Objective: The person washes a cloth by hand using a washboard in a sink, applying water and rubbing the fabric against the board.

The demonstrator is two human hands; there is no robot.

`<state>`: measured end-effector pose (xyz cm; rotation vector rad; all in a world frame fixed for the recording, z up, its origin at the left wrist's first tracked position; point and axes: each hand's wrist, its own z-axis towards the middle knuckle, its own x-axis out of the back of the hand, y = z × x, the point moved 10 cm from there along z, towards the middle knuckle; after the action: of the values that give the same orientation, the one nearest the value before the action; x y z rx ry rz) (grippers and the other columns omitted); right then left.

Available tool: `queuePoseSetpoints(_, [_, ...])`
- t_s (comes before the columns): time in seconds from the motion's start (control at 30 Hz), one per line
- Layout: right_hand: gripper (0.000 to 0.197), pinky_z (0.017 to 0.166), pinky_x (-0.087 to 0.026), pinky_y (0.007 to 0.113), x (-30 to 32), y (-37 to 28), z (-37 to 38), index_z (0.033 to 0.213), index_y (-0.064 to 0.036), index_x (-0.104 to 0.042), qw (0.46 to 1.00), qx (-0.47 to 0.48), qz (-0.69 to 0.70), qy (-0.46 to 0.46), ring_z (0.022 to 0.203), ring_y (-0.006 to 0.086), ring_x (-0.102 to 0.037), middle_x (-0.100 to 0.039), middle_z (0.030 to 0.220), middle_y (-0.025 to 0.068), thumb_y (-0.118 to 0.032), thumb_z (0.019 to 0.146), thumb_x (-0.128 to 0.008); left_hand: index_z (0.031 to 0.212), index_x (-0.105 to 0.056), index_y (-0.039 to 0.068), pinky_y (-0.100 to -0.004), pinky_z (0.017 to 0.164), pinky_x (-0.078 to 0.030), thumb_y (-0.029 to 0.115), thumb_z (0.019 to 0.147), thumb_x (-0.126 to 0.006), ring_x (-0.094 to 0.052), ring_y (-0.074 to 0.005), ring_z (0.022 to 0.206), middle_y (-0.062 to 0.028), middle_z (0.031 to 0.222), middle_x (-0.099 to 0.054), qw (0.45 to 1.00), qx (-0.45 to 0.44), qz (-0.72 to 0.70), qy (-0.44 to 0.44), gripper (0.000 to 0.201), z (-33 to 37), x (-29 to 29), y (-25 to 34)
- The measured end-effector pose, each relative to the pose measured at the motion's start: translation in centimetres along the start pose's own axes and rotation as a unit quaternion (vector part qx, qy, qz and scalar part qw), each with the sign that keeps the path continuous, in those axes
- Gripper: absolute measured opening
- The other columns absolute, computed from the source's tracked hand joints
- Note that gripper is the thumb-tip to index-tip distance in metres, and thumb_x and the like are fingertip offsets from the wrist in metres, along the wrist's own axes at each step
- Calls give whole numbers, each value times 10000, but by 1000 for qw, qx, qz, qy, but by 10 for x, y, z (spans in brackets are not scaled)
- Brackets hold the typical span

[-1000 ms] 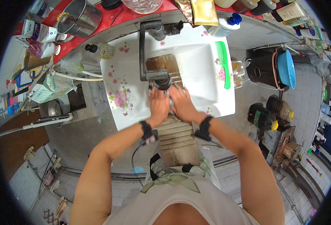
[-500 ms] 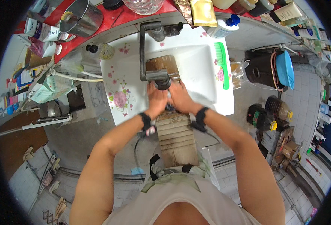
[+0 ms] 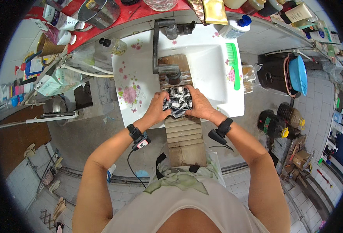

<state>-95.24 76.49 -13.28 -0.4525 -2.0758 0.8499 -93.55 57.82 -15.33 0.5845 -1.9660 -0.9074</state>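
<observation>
A bunched black-and-white checked cloth (image 3: 178,102) lies crumpled on the wooden washboard (image 3: 184,143). From its left side my left hand (image 3: 157,110) grips it, fingers and thumb curled against the fabric. My right hand (image 3: 202,105) clasps the opposite side, its thumb along the near edge. Below the black faucet (image 3: 173,73), the washboard's far end rests in the white sink (image 3: 210,70), and its ridged near end reaches to my body. Each of my wrists wears a black strap with a small device.
A green comb (image 3: 232,66) lies on the sink's right rim. Bottles stand at the back corners, including a white one with a blue cap (image 3: 235,28). A red shelf (image 3: 140,13) with a metal cup runs behind. Right of the sink are a blue basin (image 3: 296,75) and dark bottles.
My hands have come from close together beneath the faucet to either side of the cloth, nearer to me. The cloth, mostly covered before, now shows between them.
</observation>
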Motion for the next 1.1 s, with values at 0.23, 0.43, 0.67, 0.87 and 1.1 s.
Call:
queuePoseSetpoints(0.23, [678, 1016, -546, 521, 15, -21, 31, 1399, -4, -538, 997, 34, 2, 63, 1162, 517, -609, -526, 1328, 272, -38, 791, -835, 1228, -555, 22, -539, 1010, -493, 24, 760, -766, -542, -483, 1189, -218, 1255, -552, 971, -83, 25, 222, 513, 34, 57, 45])
queuePoseSetpoints(0.43, [641, 1162, -460, 532, -4, 8, 36, 1358, 29, -565, 978, 143, -74, 135, 1307, 484, -527, -471, 1465, 279, 32, 761, -799, 1098, -650, 33, -548, 1178, -401, 37, 783, -706, -476, -510, 1353, -259, 1364, -552, 968, -155, 72, 181, 321, 30, 15, 47])
queuePoseSetpoints(0.67, [662, 1168, -416, 565, 41, 20, 54, 1447, -42, -573, 976, 69, 7, 205, 1389, 479, -517, -591, 1455, 249, -350, 881, -726, 1116, -676, 61, -542, 1031, -477, 173, 929, -704, -597, -437, 1176, -227, 1359, -616, 959, 7, -17, 282, 220, 55, 40, -13])
queuePoseSetpoints(0.87, [573, 1158, -335, 723, -14, 7, 102, 1500, -100, -529, 985, 26, -41, 164, 1429, 469, -483, -560, 1507, 222, -290, 975, -654, 1544, -490, 86, -570, 1215, -383, 346, 999, -668, -485, -456, 1442, -244, 1533, -547, 963, 109, 58, 241, 629, 110, -8, -84])
queuePoseSetpoints(1.1, [668, 1231, -288, 634, -49, 21, -1, 1547, -17, -460, 969, 109, -14, 222, 1530, 508, -360, -473, 1575, 245, -82, 924, -690, 1534, -462, -59, -609, 1261, -270, 136, 967, -576, -390, -496, 1493, -289, 1646, -412, 980, 7, 121, 158, 610, 19, -72, 4])
